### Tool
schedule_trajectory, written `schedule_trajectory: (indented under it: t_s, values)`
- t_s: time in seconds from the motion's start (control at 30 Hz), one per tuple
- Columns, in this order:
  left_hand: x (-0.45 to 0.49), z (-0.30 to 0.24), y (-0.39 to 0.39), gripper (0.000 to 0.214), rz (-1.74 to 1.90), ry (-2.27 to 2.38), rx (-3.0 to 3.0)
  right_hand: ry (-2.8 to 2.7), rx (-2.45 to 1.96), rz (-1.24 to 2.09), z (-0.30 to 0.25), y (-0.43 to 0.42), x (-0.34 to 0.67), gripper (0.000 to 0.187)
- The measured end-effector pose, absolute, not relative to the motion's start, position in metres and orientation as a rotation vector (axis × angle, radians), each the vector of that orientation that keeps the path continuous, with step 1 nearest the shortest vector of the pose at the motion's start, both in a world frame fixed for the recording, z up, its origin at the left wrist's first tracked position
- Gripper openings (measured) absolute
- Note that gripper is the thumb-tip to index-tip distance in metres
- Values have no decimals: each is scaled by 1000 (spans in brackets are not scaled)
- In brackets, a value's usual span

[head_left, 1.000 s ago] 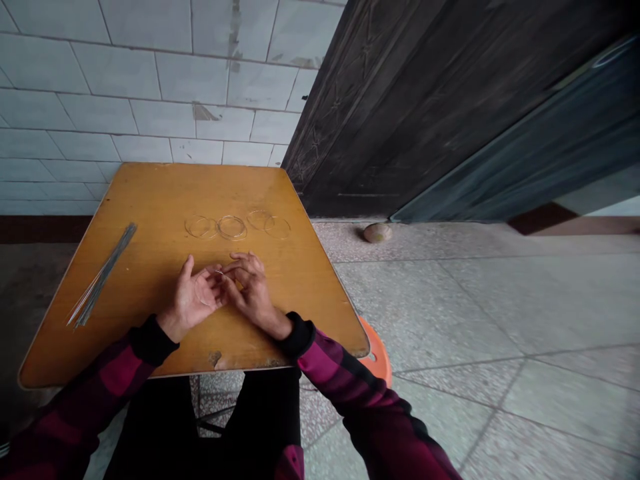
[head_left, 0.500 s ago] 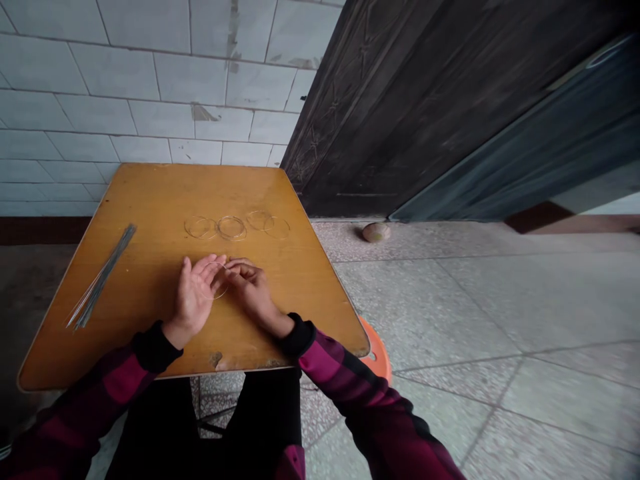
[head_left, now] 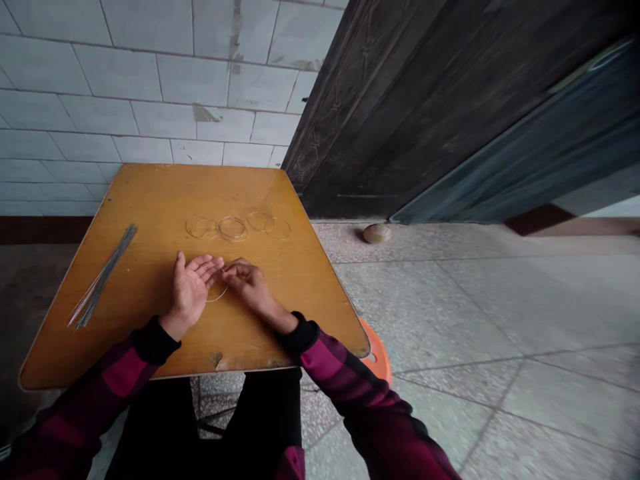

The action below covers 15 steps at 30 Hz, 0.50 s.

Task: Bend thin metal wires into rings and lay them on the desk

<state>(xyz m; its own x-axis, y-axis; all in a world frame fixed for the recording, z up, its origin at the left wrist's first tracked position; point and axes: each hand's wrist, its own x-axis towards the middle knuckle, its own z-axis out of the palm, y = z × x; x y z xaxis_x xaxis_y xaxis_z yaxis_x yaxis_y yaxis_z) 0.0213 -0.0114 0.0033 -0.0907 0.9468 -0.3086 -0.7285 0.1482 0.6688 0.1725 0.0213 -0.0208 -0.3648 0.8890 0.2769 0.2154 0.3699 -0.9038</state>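
wire ring (head_left: 219, 298), just one, seems pinched by right hand (head_left: 251, 287), left hand (head_left: 191, 287) unclenched.

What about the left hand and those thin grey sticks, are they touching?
Apart. The head view shows it: a wide strip of the table lies between the left hand and the grey sticks.

Yellow-brown table (head_left: 165, 193); grey wires (head_left: 103, 283); silvery ring (head_left: 219, 299); sleeves (head_left: 123, 373) checked in magenta and black; black trousers (head_left: 270, 407); bluish-white tiles (head_left: 135, 73).
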Motion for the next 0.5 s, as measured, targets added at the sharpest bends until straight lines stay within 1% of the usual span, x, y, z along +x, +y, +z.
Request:
schedule_trajectory:
  t_s: [0.03,0.1,0.2,0.3,0.5]
  values:
    - [20,4,-11,54,1446,869,340,-1916,-1023,926,-17,28,179,20]
    - [16,3,-9,51,1467,919,353,-2059,-1262,618,-10,44,194,15]
    - [12,2,-7,45,1475,953,360,-2237,-1651,164,-3,65,212,17]
    - [11,1,-7,40,1451,943,370,-2254,-1774,54,-1,80,224,19]
    - [12,3,-9,36,1418,933,375,-2180,-1820,-74,0,91,242,21]
